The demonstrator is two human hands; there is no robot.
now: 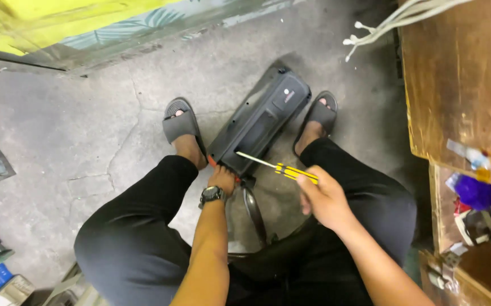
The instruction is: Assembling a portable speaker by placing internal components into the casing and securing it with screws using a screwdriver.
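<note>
Screwdriver (pixel 274 166) gripped in right hand (pixel 325 198), tip on black device casing (pixel 259 122) | left hand (pixel 221 179) clasps casing's near end | unscrewing step; needs steady tip seating.

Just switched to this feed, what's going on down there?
A seated person steadies a black elongated device on the concrete floor between their sandalled feet. The left hand grips its near end. The right hand holds a yellow-handled screwdriver, tip against the device's near end. A wooden workbench stands on their right.

Cracked concrete floor (pixel 87 141), black device (pixel 262 122) standing on it, sandalled feet (pixel 180 124)
</note>
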